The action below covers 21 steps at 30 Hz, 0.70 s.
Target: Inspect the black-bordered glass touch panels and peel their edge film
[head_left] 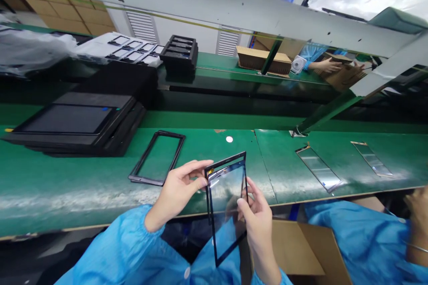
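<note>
My left hand (179, 189) pinches the upper left edge of a thin black plastic frame (230, 158). Against that frame lies a clear glass touch panel (222, 207) with a black border and a small yellow tab near its top left corner. The panel sits lower than the frame, so the frame's top bar shows above it. Thumb and fingers of my right hand (257, 211) grip the panel's right edge; whether they also hold the frame I cannot tell. Both pieces are tilted upright over the bench's front edge. More black frames (157, 181) lie stacked left of my hands.
Two glass panels (319, 169) (371, 159) lie on the green bench (234, 187) to the right. At left is a stack of black trays (67, 139) with a screen on top. A post (329, 109) rises behind. A co-worker's blue sleeve (361, 236) is close on the right, beside a cardboard box (297, 249).
</note>
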Each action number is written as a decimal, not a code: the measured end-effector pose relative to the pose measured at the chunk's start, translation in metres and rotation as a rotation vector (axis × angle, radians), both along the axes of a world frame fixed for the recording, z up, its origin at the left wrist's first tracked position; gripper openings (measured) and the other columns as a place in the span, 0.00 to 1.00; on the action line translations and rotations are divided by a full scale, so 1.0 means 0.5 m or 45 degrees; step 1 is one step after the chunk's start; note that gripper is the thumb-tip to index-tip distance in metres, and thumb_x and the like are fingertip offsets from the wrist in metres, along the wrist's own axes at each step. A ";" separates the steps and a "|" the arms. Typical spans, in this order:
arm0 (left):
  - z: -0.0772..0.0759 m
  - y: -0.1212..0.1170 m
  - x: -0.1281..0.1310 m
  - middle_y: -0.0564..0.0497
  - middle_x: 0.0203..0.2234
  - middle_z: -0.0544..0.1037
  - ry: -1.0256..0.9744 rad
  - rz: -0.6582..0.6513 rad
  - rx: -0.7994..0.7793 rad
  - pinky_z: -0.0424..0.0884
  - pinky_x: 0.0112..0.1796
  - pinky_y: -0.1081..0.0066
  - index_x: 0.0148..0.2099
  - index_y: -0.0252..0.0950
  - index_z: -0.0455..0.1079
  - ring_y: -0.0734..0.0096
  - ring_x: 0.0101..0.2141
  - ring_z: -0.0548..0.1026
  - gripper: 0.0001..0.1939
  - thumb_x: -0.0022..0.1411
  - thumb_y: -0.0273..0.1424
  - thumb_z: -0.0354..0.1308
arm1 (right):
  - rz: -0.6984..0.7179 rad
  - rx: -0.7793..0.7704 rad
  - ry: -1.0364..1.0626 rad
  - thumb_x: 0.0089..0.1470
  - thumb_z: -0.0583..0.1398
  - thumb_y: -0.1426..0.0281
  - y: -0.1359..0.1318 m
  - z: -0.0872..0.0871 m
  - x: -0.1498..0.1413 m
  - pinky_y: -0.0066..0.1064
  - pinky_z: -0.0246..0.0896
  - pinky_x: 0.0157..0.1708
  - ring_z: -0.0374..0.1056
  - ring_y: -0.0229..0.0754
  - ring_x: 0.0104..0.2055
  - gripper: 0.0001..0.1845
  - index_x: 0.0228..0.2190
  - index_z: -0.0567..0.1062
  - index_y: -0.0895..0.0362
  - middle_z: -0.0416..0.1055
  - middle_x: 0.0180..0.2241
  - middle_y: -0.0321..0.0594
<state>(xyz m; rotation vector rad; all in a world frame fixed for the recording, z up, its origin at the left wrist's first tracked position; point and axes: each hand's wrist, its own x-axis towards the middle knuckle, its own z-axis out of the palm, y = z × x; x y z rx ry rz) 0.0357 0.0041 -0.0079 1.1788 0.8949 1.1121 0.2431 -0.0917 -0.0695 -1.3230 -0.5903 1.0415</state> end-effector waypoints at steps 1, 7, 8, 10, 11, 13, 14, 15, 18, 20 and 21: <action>-0.001 -0.001 0.001 0.49 0.34 0.81 -0.003 0.006 -0.013 0.82 0.34 0.71 0.52 0.41 0.87 0.66 0.33 0.80 0.17 0.59 0.32 0.75 | -0.004 -0.005 -0.014 0.50 0.76 0.59 -0.001 0.000 0.000 0.25 0.63 0.17 0.66 0.35 0.23 0.39 0.60 0.78 0.57 0.79 0.33 0.39; -0.010 0.022 -0.001 0.48 0.35 0.80 0.087 0.008 -0.063 0.80 0.30 0.72 0.56 0.40 0.84 0.68 0.31 0.79 0.21 0.61 0.34 0.73 | -0.027 0.020 -0.119 0.51 0.75 0.60 -0.012 -0.002 0.018 0.27 0.68 0.20 0.77 0.46 0.35 0.35 0.59 0.80 0.55 0.82 0.46 0.49; -0.011 0.028 -0.003 0.48 0.34 0.79 0.116 -0.031 -0.055 0.78 0.28 0.73 0.54 0.39 0.85 0.69 0.29 0.78 0.18 0.61 0.35 0.72 | -0.035 0.031 -0.139 0.51 0.75 0.61 -0.013 -0.004 0.023 0.28 0.70 0.21 0.79 0.48 0.39 0.34 0.58 0.81 0.53 0.82 0.49 0.50; -0.011 0.034 -0.007 0.49 0.31 0.76 0.135 -0.153 -0.075 0.77 0.26 0.74 0.44 0.36 0.88 0.72 0.26 0.76 0.11 0.62 0.36 0.71 | -0.049 0.054 -0.183 0.51 0.75 0.62 -0.015 -0.009 0.032 0.29 0.74 0.27 0.79 0.50 0.44 0.32 0.57 0.82 0.52 0.81 0.52 0.50; -0.010 0.035 -0.008 0.49 0.31 0.76 0.108 -0.212 -0.114 0.76 0.25 0.74 0.39 0.35 0.87 0.72 0.25 0.76 0.12 0.62 0.38 0.71 | -0.052 0.063 -0.208 0.52 0.75 0.62 -0.015 -0.011 0.035 0.31 0.77 0.31 0.79 0.50 0.46 0.31 0.57 0.82 0.52 0.81 0.53 0.50; -0.006 0.031 -0.009 0.48 0.30 0.75 0.024 -0.285 -0.221 0.76 0.23 0.74 0.35 0.33 0.86 0.71 0.25 0.76 0.17 0.63 0.43 0.69 | -0.044 0.067 -0.267 0.53 0.74 0.62 -0.017 -0.016 0.040 0.34 0.79 0.38 0.79 0.50 0.47 0.30 0.57 0.82 0.52 0.80 0.54 0.50; -0.003 0.028 -0.009 0.48 0.30 0.75 -0.009 -0.300 -0.264 0.76 0.22 0.74 0.34 0.33 0.85 0.72 0.24 0.76 0.19 0.64 0.46 0.69 | -0.038 0.069 -0.301 0.54 0.74 0.62 -0.019 -0.018 0.042 0.36 0.79 0.41 0.79 0.49 0.46 0.30 0.58 0.81 0.52 0.80 0.54 0.49; 0.000 0.025 -0.008 0.48 0.30 0.74 -0.025 -0.301 -0.292 0.76 0.22 0.74 0.32 0.32 0.85 0.72 0.24 0.76 0.21 0.64 0.47 0.69 | -0.031 0.071 -0.339 0.55 0.73 0.61 -0.021 -0.020 0.044 0.36 0.79 0.43 0.79 0.48 0.45 0.29 0.58 0.81 0.52 0.80 0.54 0.49; 0.009 0.020 -0.004 0.51 0.29 0.73 -0.007 -0.277 -0.347 0.76 0.21 0.76 0.27 0.33 0.81 0.77 0.21 0.74 0.19 0.59 0.44 0.74 | -0.014 0.102 -0.492 0.58 0.72 0.62 -0.031 -0.020 0.054 0.36 0.78 0.44 0.78 0.46 0.44 0.28 0.59 0.81 0.52 0.79 0.51 0.47; 0.010 0.018 -0.001 0.52 0.30 0.74 -0.003 -0.286 -0.412 0.76 0.21 0.77 0.26 0.33 0.79 0.79 0.21 0.73 0.17 0.55 0.41 0.77 | -0.014 0.166 -0.639 0.60 0.72 0.64 -0.040 -0.016 0.065 0.36 0.77 0.42 0.77 0.46 0.44 0.25 0.57 0.81 0.52 0.78 0.48 0.46; 0.010 0.018 0.001 0.52 0.30 0.74 0.004 -0.321 -0.450 0.76 0.22 0.77 0.26 0.33 0.79 0.79 0.21 0.74 0.16 0.55 0.40 0.77 | -0.015 0.221 -0.723 0.60 0.71 0.65 -0.044 -0.013 0.072 0.36 0.77 0.41 0.77 0.46 0.43 0.23 0.56 0.82 0.52 0.78 0.46 0.46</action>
